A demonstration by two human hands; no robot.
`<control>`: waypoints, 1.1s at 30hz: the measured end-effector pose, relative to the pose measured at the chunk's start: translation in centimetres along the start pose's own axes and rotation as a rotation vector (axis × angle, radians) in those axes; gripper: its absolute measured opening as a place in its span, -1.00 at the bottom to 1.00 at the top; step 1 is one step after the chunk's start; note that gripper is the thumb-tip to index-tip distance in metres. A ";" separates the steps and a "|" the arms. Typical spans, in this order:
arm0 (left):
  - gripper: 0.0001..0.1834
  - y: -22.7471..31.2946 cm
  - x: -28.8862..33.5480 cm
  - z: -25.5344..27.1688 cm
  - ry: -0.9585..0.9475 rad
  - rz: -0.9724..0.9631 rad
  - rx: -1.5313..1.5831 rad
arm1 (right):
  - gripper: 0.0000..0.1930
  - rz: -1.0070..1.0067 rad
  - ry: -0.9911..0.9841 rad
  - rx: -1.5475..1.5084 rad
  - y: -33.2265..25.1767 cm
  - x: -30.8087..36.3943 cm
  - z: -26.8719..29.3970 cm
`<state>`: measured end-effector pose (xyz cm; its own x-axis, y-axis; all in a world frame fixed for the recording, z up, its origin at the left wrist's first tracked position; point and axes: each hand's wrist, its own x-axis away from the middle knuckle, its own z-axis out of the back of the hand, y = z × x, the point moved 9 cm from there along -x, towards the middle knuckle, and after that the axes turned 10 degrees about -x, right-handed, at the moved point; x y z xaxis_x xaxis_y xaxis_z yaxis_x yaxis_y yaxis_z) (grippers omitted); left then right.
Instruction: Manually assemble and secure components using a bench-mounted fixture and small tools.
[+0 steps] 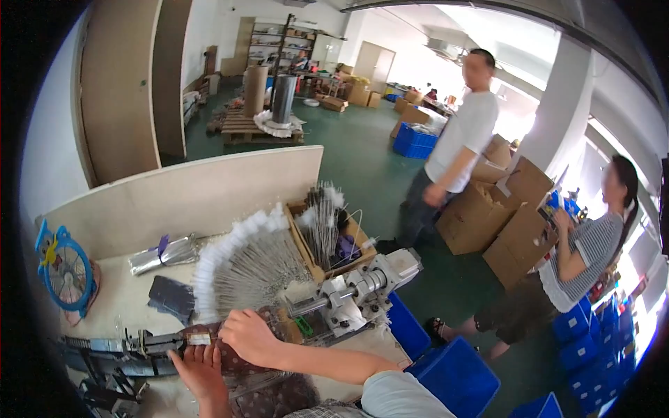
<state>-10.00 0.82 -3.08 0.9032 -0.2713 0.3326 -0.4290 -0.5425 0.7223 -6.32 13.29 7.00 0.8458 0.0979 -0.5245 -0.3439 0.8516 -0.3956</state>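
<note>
At the lower left of the bench, my left hand [203,376] is at the end of a dark metal rail fixture [157,343]. Its fingers are stretched out, with the thumb apart. A small pale block [198,339] sits on the fixture just above those fingertips. Beside it, my right hand [249,339] is closed, fingertips bent down toward the fixture's end; what they pinch is hidden. Brown dotted cloth [261,400] lies beneath my hands. Beyond them spreads a fan of thin wire-stemmed pieces with white tufted ends [254,268].
A metal clamping machine [355,292] stands right of the fan, before a cardboard box [306,240] of wires. A blue fan [66,272] and silvery packet [166,254] lie left. Blue bins [456,376] flank the bench. Two people [460,132] stand near cartons [474,216].
</note>
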 end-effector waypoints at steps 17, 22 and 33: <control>-0.46 4.5 6.1 3.5 0.074 -0.100 -0.673 | -0.89 -0.153 -0.223 -0.278 0.2 10.5 -1.2; -0.40 5.7 1.6 20.9 -0.216 -0.408 -0.330 | -0.91 -0.329 -0.304 -0.135 3.6 14.6 -3.3; -0.41 6.2 3.3 20.3 -0.101 -0.198 -0.359 | -0.85 -0.474 -0.324 -0.049 4.4 16.1 -1.7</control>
<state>-9.96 -19.54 -9.81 0.9539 -0.2760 0.1178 -0.1983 -0.2850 0.9378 5.08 17.75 -4.42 0.9913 -0.1289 -0.0266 0.0910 0.8171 -0.5692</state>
